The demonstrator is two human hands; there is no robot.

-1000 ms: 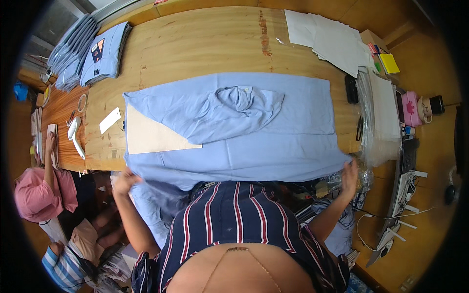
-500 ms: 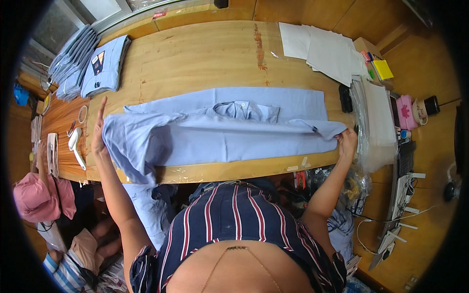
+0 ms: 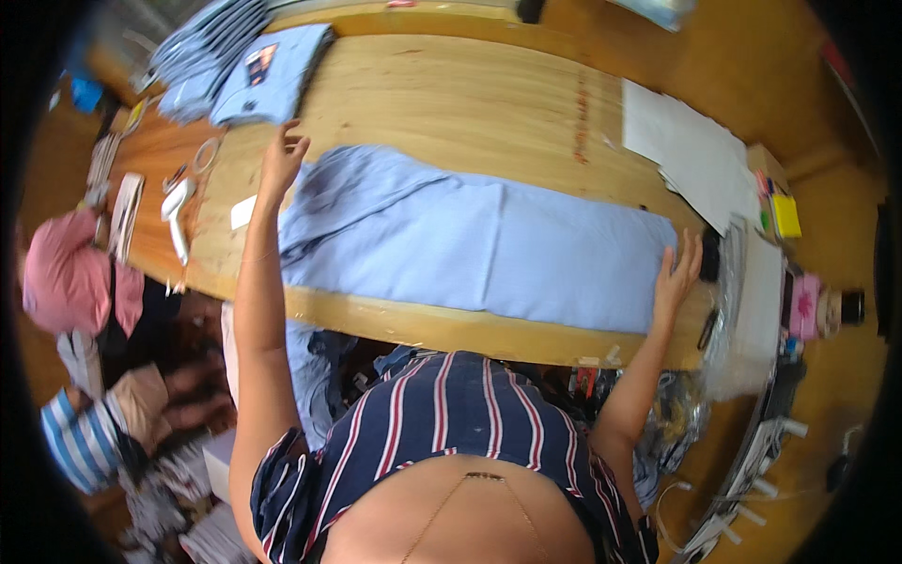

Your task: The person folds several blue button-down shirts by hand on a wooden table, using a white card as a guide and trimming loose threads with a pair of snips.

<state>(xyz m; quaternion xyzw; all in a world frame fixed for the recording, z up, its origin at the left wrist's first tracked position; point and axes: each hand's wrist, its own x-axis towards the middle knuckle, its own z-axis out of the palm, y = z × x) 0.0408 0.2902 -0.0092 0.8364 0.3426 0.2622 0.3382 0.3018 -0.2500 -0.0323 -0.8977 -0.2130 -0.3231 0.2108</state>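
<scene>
A light blue shirt (image 3: 498, 244) lies folded into a long flat strip across the wooden table. Its left end is loosely bunched, and its collar and buttons do not show. By the far left corner of the shirt is my left hand (image 3: 280, 164), open, its fingers apart and a little bent. My right hand (image 3: 678, 277) rests at the right end of the shirt with fingers spread, against the fabric edge and not gripping it. A small white card (image 3: 243, 212) lies beside my left forearm.
Folded blue shirts (image 3: 272, 80) are stacked at the far left. A white handheld scanner (image 3: 176, 218) and a tape roll (image 3: 206, 155) lie left. White paper sheets (image 3: 691, 141) and plastic bags (image 3: 742, 320) line the right side. A person in pink (image 3: 66, 268) is at left.
The shirt's near layer now lies flat over the collar. My right hand has let go of the shirt's corner and spread its fingers. The whole view has turned and shifted.
</scene>
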